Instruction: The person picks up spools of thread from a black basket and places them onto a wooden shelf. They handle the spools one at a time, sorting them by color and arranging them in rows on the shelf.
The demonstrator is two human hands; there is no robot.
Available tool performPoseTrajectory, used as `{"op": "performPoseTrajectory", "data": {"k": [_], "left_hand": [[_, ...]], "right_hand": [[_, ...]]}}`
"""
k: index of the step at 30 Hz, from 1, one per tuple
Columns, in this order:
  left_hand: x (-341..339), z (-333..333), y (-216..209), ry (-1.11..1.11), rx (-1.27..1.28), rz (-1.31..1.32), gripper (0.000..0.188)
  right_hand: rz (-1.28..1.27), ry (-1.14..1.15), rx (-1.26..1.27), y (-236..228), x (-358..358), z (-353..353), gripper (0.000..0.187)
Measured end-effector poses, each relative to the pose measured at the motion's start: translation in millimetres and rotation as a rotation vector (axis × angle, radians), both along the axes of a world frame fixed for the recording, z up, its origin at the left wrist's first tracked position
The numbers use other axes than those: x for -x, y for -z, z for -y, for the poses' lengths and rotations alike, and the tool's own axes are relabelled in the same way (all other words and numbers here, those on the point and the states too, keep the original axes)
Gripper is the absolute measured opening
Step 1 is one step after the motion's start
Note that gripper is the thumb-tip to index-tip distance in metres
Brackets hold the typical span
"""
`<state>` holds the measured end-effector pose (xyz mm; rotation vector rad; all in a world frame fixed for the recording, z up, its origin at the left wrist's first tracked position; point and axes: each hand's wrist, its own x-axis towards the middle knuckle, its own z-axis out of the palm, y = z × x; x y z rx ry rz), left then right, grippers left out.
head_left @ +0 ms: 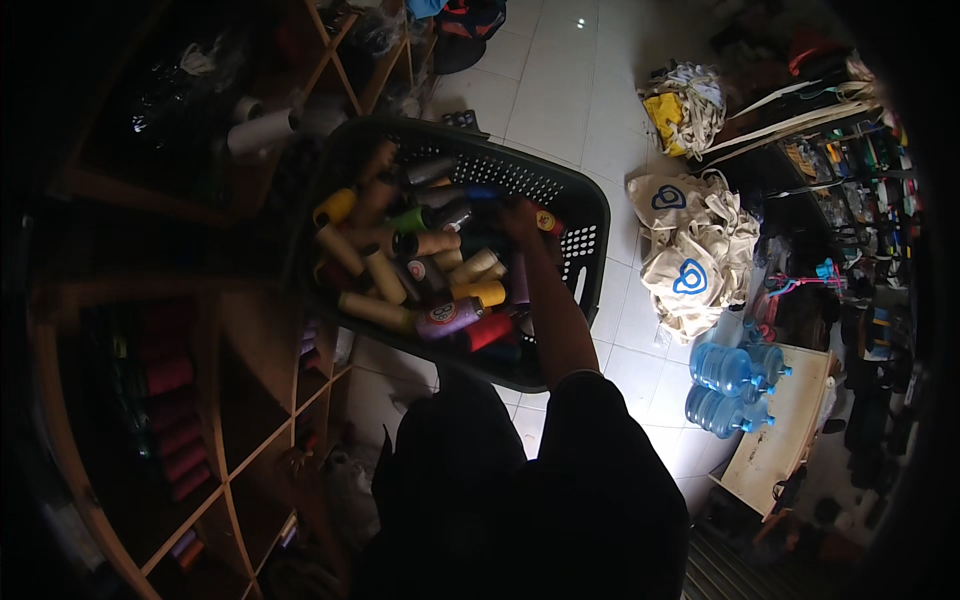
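Your right forearm (557, 315) slants forward-left, with your right hand (519, 217) dipped inside the dark perforated basket (598, 215). Thread cones (432, 243) lie mostly left of it; shadow hides finger spread and any grip.

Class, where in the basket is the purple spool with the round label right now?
In the head view, the purple spool lies by the near rim of the basket, between a cream spool on its left and a red spool on its right.
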<state>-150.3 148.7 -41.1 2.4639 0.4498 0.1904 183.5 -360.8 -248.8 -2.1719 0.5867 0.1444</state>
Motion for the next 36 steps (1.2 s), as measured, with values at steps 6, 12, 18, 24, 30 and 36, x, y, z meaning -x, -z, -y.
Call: {"op": "performPoseTrajectory", "data": {"k": [6,12,18,24,30,36], "left_hand": [[15.5,-13.7,-0.5,-0.031,0.031,-0.140,0.021],[4.0,7.7,4.1,0.003,0.152,0.054,0.022],[-20.2,24.0,-7.0,0.023,0.033,-0.141,0.016],[-14.5,16.9,2.3,0.068,0.162,-0.088,0.017],[-16.6,12.7,8.6,0.074,0.121,-0.084,0.018],[-15.2,10.3,13.6,0.051,0.174,-0.121,0.017]], "right_hand": [[-0.274,-0.493,0.040,44.9,-11.8,19.2,0.045],[-0.171,-0.587,0.219,25.5,4.5,-0.5,0.075],[0.012,-0.717,0.558,12.6,0.2,-6.9,0.076],[-0.005,-0.640,-0.051,-37.1,1.5,17.1,0.045],[0.141,-0.473,0.118,-58.4,29.0,53.1,0.038],[0.226,-0.712,0.430,-74.8,12.3,23.1,0.030]]}}
